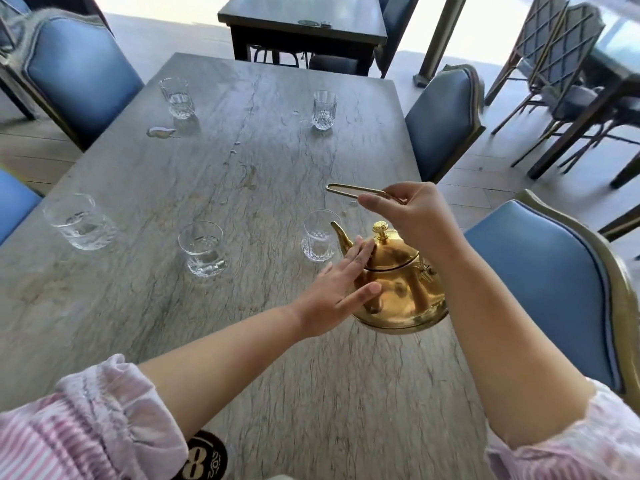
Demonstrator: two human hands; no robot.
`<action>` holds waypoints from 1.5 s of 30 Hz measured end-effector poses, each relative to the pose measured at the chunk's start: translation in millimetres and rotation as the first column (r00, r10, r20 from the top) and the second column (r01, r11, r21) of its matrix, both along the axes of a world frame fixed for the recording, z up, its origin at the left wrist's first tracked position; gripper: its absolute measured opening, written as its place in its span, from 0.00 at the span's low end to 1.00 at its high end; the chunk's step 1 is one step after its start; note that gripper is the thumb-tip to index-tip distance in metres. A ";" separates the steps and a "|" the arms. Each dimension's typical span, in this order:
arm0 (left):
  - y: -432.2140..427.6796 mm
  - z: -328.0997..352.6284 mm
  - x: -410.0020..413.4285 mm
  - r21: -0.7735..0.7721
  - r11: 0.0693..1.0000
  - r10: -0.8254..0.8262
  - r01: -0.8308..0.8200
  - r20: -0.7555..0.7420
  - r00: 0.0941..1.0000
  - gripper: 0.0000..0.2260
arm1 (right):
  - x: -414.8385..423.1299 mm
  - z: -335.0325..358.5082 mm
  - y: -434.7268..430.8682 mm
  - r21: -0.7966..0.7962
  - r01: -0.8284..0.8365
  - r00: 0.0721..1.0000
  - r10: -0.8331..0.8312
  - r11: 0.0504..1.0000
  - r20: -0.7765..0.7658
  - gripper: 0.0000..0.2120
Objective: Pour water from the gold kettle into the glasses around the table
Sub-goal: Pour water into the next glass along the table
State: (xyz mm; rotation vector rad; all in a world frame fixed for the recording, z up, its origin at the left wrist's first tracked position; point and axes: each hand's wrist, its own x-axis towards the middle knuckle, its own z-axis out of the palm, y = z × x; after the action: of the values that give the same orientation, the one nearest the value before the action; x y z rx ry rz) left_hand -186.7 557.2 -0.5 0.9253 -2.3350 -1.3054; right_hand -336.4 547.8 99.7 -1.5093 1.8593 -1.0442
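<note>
The gold kettle (398, 289) hangs above the grey table (214, 168) at the near right, its spout at the rim of a clear glass (319, 236). My right hand (415, 211) is shut on the kettle's thin wire handle (356, 190), which sticks out to the left. My left hand (341, 282) lies flat against the kettle's left side, fingers apart. More glasses stand around the table: a middle glass (202, 248), a wide left glass (81, 221), a far-left glass (176, 98) and a far-right glass (324, 109). Most hold some water.
Spilled water (161, 132) and drips mark the tabletop. Blue padded chairs stand at the right (446, 119), near right (543, 282) and far left (79, 71). A dark table (304, 26) stands beyond. A round black sticker (204, 457) lies at the near edge.
</note>
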 end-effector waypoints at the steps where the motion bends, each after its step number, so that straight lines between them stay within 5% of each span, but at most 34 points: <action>1: -1.3 -0.4 0.3 0.006 1.000 0.002 -0.002 -0.007 1.000 0.38 | 1.7 1.3 -4.0 0.006 -0.003 1.000 0.003 1.000 -0.012 0.19; 16: -8.7 1.4 -0.6 0.055 0.998 -0.014 0.020 -0.099 0.995 0.30 | 16.0 19.4 -26.5 0.136 0.010 0.994 0.005 0.991 -0.113 0.20; 45: 5.5 15.1 -2.4 0.043 0.999 -0.024 0.030 -0.147 0.989 0.30 | 19.4 40.4 -11.5 0.164 0.010 0.978 0.024 0.986 -0.206 0.18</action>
State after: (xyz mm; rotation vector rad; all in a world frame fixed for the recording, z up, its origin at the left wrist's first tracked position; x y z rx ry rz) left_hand -189.1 562.7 14.6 0.7851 -2.2224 -1.3925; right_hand -317.0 536.2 140.1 -1.5739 2.0250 -0.7322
